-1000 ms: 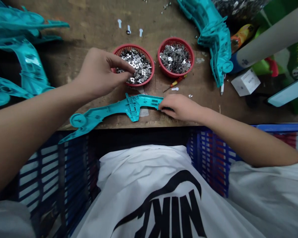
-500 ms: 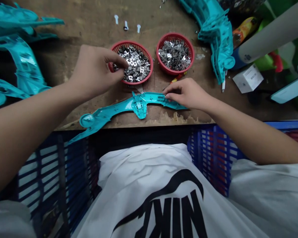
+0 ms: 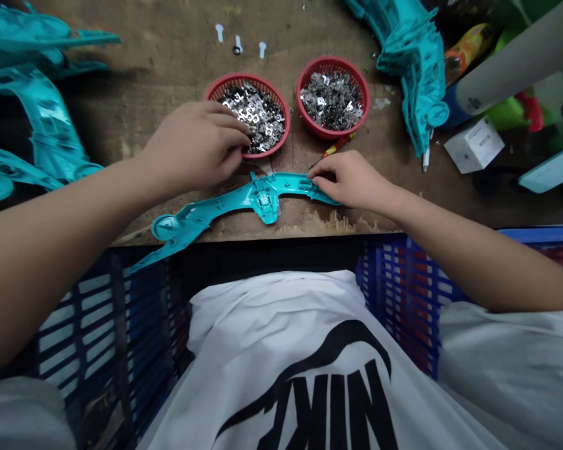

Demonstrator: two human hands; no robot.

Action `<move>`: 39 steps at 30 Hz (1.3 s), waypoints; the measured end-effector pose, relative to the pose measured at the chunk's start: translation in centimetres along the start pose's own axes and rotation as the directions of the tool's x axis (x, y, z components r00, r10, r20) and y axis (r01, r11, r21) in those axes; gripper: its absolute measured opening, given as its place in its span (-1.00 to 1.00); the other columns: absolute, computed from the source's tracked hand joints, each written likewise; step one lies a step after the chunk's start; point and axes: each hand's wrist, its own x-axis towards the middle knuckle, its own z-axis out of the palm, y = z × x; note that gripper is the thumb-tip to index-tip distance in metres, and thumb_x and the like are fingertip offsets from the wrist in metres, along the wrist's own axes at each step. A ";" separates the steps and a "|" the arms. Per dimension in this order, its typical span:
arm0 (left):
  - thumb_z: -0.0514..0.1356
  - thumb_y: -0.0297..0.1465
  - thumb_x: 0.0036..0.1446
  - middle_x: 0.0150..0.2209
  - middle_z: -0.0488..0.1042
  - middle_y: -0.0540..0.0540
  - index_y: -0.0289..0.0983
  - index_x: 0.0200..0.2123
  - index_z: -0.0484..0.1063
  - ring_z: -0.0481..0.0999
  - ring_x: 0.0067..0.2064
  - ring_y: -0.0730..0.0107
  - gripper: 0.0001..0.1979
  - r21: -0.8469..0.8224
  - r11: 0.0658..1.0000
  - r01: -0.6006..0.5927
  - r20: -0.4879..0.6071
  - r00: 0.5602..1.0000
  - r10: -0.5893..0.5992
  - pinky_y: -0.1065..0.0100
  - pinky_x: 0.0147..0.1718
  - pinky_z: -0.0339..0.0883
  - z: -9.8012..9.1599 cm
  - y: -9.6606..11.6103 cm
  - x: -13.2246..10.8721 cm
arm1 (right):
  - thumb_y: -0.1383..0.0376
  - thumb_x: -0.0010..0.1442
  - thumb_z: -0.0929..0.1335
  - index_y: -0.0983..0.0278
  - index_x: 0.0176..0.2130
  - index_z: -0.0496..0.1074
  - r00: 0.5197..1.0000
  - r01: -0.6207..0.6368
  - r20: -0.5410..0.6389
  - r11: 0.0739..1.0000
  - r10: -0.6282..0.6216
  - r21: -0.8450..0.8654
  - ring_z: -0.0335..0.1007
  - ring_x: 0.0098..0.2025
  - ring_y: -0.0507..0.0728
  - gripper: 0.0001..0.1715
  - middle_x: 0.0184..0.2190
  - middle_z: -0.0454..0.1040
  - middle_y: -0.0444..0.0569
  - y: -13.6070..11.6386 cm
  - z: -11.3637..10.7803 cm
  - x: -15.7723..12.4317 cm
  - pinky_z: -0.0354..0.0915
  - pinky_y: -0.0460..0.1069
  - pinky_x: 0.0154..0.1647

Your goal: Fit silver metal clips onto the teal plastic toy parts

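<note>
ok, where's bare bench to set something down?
Free: bench between left teal pile and white tags; also beyond right basket, from tags to right teal pile, bar specks. Crowded: left hand at left basket, right hand at teal piece, far right around white box.

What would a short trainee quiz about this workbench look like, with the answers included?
1. How many red baskets of metal pieces stand on the wooden table?
2. True or false: the person's left hand is gripping the grey tube.
3. The person's right hand is touching which thing?
a) the white box
b) the long teal part at the table's near edge
c) the white pen

Key: 1. Two. 2. False; its fingertips are at one of the red baskets. 3. b.
</note>
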 end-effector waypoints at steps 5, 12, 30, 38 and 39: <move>-0.14 -0.08 0.63 0.45 0.80 -0.41 -0.41 0.37 0.86 0.73 0.56 -0.41 -0.14 0.040 0.999 0.014 0.013 1.000 -0.014 -0.37 0.67 0.53 0.0 0.1 0.0 | 0.46 0.51 0.49 0.28 0.09 0.96 0.999 0.002 -0.045 1.000 -0.001 0.006 0.82 -0.03 0.32 -0.61 -0.02 0.92 0.09 -0.1 0.3 -0.1 0.60 0.16 0.22; -0.09 0.04 0.70 0.70 0.61 -0.27 -0.25 0.53 0.75 0.50 0.78 -0.39 -0.18 0.003 1.000 0.010 0.035 0.999 -0.010 -0.41 0.77 0.39 0.2 0.6 -0.1 | 0.43 0.51 0.48 0.28 0.08 0.95 0.999 0.014 -0.035 1.000 -0.014 -0.012 0.82 -0.01 0.32 -0.62 -0.01 0.92 0.11 0.1 0.7 -0.1 0.57 0.15 0.20; -0.06 0.17 0.69 0.76 0.54 0.04 0.14 0.73 0.58 0.28 0.90 -0.15 -0.20 -0.033 0.997 0.068 0.015 0.998 -0.067 -0.46 0.88 0.12 0.3 -0.9 -0.5 | 0.44 0.52 0.49 0.27 -0.07 0.76 0.986 0.158 -0.027 0.976 -0.163 -0.151 0.62 -0.06 0.32 -0.82 -0.10 0.78 0.14 0.0 1.5 -0.8 0.38 0.12 0.08; -0.12 0.23 0.64 0.82 0.43 -0.20 -0.17 0.80 0.46 0.31 0.88 -0.29 -0.01 -0.038 0.989 0.142 0.009 0.990 -0.142 -0.44 0.90 0.04 0.7 -0.1 -0.1 | 0.44 0.60 0.46 0.27 -0.03 0.75 0.974 0.222 0.089 0.959 -0.209 -0.176 0.61 0.01 0.37 -0.81 -0.09 0.75 0.19 -0.7 1.5 -1.2 0.36 0.14 0.10; -0.14 0.22 0.65 0.82 0.43 -0.17 -0.15 0.79 0.47 0.30 0.89 -0.29 -0.03 -0.032 0.989 0.141 0.012 0.990 -0.141 -0.44 0.89 0.05 0.7 -0.1 0.0 | 0.44 0.59 0.46 0.27 -0.02 0.75 0.972 0.227 0.097 0.957 -0.212 -0.179 0.61 0.01 0.37 -0.81 -0.08 0.75 0.19 -0.8 1.5 -1.2 0.36 0.14 0.10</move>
